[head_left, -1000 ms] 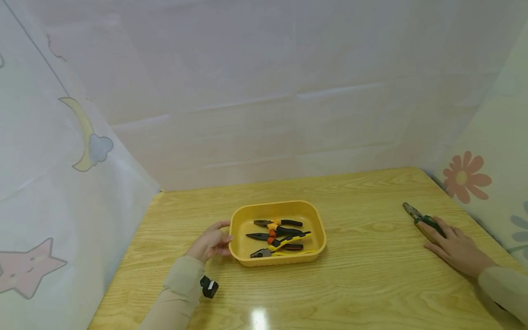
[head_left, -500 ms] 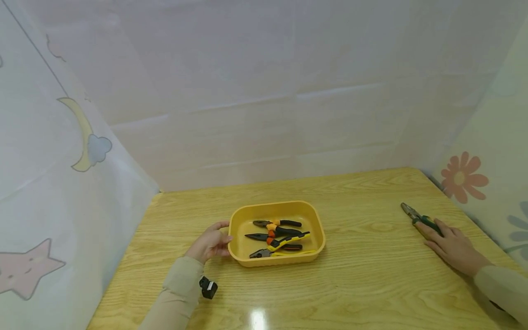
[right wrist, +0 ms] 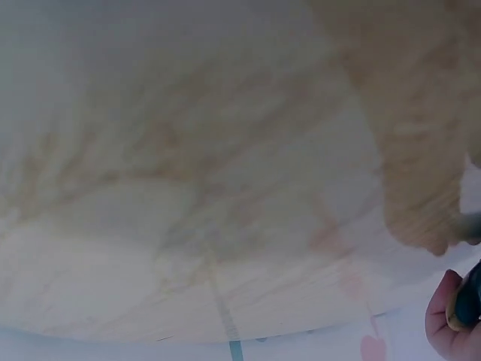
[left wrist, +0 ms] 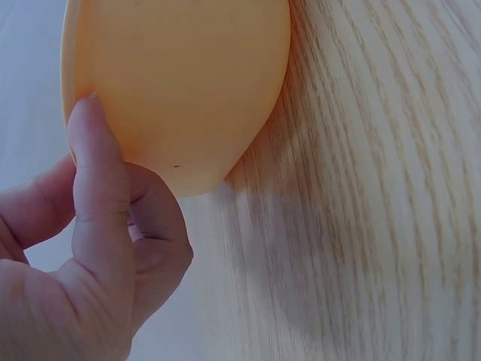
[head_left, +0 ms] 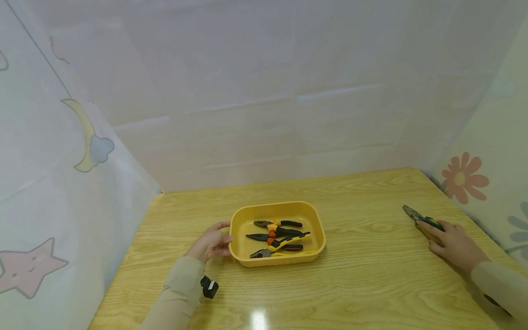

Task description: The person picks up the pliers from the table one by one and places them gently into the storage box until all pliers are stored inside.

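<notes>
My left hand (head_left: 212, 243) holds the left rim of a yellow plastic tray (head_left: 274, 261). In the left wrist view, its thumb lies over the tray's wall (left wrist: 188, 98) and the fingers bend outside. Inside lie pliers with orange-and-black handles (head_left: 290, 223), long-nose pliers with red-and-black handles (head_left: 257, 237) and pliers with yellow-and-black handles (head_left: 261, 253). Over at the right, my right hand (head_left: 458, 247) grips the green handles of another pair of pliers (head_left: 412, 213), whose nose points away to the back left. Only part of that hand and a dark handle (right wrist: 470, 301) show in the right wrist view.
Everything is on a light wood-grain table (head_left: 363, 275). A pale fabric wall (head_left: 264, 128) rises behind it, with printed side walls at left and right. A small black device (head_left: 209, 287) sits by the left wrist.
My right hand's fingers have gone from lying over the pliers' handles to gripping them, and the pliers have turned slightly. The left hand and the tray have stayed in place.
</notes>
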`<state>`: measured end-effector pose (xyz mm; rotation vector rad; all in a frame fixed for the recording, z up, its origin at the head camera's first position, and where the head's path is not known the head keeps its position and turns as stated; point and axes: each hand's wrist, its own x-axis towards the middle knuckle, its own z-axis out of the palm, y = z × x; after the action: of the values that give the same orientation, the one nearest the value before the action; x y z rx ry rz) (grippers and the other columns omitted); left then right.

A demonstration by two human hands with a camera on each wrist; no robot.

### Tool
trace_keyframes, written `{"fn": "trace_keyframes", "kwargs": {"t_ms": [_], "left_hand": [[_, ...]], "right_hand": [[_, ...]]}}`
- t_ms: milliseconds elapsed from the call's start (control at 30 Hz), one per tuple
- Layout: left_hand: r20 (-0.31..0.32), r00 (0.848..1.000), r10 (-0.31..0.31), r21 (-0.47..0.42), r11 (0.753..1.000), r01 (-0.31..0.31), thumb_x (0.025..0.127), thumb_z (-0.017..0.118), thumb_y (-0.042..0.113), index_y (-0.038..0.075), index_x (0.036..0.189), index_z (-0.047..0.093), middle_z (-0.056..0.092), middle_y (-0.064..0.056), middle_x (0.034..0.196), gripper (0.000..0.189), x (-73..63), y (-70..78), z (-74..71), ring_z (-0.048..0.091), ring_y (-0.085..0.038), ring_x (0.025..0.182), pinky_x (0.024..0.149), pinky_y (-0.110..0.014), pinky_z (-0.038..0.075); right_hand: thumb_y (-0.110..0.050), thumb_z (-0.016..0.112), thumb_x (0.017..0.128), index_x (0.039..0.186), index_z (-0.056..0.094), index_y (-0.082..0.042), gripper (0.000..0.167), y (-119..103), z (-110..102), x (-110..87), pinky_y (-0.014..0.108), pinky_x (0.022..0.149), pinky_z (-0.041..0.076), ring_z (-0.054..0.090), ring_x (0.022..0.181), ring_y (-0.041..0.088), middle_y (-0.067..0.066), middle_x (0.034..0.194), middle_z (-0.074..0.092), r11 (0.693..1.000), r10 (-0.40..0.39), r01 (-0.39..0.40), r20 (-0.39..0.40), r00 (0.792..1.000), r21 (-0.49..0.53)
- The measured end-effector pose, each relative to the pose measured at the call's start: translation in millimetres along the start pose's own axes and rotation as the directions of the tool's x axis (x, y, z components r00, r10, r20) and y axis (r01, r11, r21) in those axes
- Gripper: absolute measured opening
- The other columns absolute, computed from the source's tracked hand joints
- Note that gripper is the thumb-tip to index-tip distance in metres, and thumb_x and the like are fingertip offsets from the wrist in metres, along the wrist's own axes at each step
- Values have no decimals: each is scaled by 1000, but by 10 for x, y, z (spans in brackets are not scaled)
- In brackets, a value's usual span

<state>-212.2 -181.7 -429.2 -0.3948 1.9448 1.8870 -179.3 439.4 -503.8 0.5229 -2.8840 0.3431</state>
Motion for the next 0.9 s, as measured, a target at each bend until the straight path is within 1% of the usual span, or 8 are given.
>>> {"fn": "trace_keyframes", "kwargs": {"t_ms": [33,133,267,400,533,633,767,900], "left_hand": [[1,1000,-1,2,1000,1,93,48,-11,-1,145,34,61,-15,87,54,-1,-1,1,61,-18,64,50,-29,55],[4,1000,-3,4,1000,3,94,48,-11,0,145,34,60,-13,85,54,-2,-1,5,61,-17,63,50,-28,55],[6,1000,-2,8,1000,2,94,48,-10,0,145,33,61,-13,83,55,-4,1,7,61,-17,62,50,-28,55],[2,1000,1,15,1000,-1,94,48,-10,-1,145,33,62,-14,84,54,-8,1,4,61,-16,61,50,-29,55],[0,1000,4,24,1000,-4,94,48,-10,-1,145,33,62,-15,85,54,-14,5,1,61,-16,61,50,-28,55],[2,1000,4,23,1000,-4,94,48,-9,-1,145,34,62,-14,85,54,-16,4,-1,61,-16,61,50,-28,55],[6,1000,5,24,1000,-5,95,49,-9,0,146,33,61,-14,86,54,-17,-3,-6,61,-16,62,49,-27,55],[9,1000,6,28,1000,-6,95,49,-8,0,146,32,62,-15,87,54,-12,-9,-11,61,-16,62,48,-26,54]], "right_hand": [[-11,59,94,154,30,-16,67,-9,-11,1,60,62,44,47,87,50,38,116,44,1000,16,-16,3,1000,1],[-10,58,93,151,35,-13,63,-27,-36,4,59,61,45,47,87,49,37,115,45,1000,29,-29,-1,1000,-6],[-12,57,94,152,34,-14,62,-33,-67,11,56,56,46,48,85,50,37,112,45,999,38,-38,-7,999,-18],[-12,60,91,153,33,-19,68,-44,-93,25,48,48,46,51,79,47,36,108,48,998,9,-12,-57,998,-56],[-12,64,89,153,33,-24,72,-98,-125,39,43,45,44,52,80,50,36,107,50,997,-16,8,-101,995,-75],[-13,64,89,153,33,-27,73,-165,-155,47,45,45,44,52,83,51,35,108,51,997,-23,14,-120,992,-78],[-12,66,88,152,36,-28,73,-261,-199,66,47,46,44,52,80,49,33,106,52,995,-56,42,-152,987,-94],[-11,67,87,151,37,-29,73,-355,-234,90,44,45,43,52,78,48,31,104,52,993,-85,67,-186,979,-102]]}}
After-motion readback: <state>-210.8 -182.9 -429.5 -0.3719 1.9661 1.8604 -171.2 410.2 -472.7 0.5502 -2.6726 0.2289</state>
